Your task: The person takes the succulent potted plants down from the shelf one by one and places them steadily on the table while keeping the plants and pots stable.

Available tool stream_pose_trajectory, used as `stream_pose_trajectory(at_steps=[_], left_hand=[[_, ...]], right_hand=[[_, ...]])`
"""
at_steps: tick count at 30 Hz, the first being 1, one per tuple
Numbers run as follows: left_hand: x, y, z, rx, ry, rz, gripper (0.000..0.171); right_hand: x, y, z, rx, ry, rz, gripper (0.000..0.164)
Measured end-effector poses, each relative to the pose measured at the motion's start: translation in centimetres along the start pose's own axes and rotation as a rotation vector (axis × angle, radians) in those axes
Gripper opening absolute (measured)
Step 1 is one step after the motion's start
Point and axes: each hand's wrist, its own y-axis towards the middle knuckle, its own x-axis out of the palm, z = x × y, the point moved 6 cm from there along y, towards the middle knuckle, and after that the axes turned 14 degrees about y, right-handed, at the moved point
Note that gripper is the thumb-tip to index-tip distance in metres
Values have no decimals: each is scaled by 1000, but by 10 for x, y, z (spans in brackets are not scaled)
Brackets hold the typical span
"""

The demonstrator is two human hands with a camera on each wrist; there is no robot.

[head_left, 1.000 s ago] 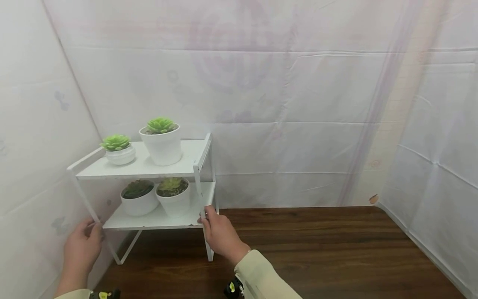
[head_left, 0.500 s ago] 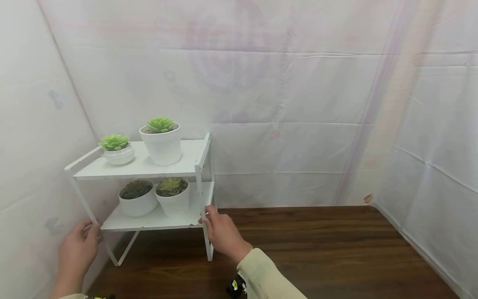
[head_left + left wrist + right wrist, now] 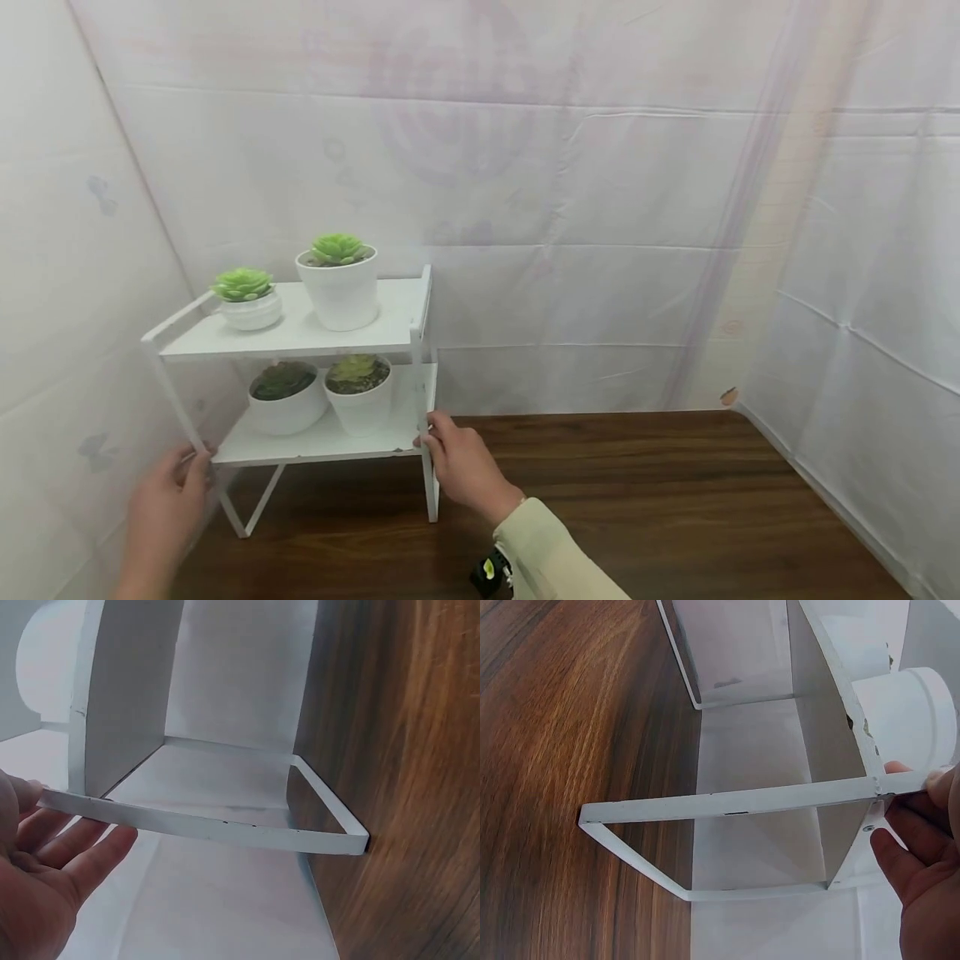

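Note:
A white two-tier plant stand (image 3: 397,310) stands at the left of the head view. On its top tier are a small round pot (image 3: 251,314) and a taller pot (image 3: 341,296), both with bright green succulents. Below sit a wide pot (image 3: 287,414) with a dark succulent and a tapered pot (image 3: 362,411) with a yellow-green one. My left hand (image 3: 167,500) pinches the front left leg (image 3: 225,832) near the lower tier. At the same height, my right hand (image 3: 468,467) grips the front right leg (image 3: 742,802) between thumb and fingers.
The stand's feet are on a dark brown wooden tabletop (image 3: 637,492), which stretches away to the right. Pale sheeting (image 3: 525,208) hangs behind, and a side sheet (image 3: 60,333) runs close by my left hand.
The stand and its pots have shifted slightly right against the back sheeting, with both hands still on the legs. The head view has turned a little to the right.

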Motion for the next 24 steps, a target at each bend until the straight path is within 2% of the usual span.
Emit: stream_pose_trajectory(at_steps=[4, 7, 13, 24], left_hand=[[-2, -4, 2, 52, 3, 81, 33], [-1, -4, 3, 68, 5, 109, 29], [1, -6, 4, 39, 6, 104, 33], [-3, -7, 5, 50, 23, 109, 33]], right_hand=[[0, -2, -1, 2, 10, 18, 17], [1, -2, -1, 11, 14, 35, 20], [3, -4, 1, 9, 7, 77, 19], [5, -7, 1, 17, 20, 173, 18]])
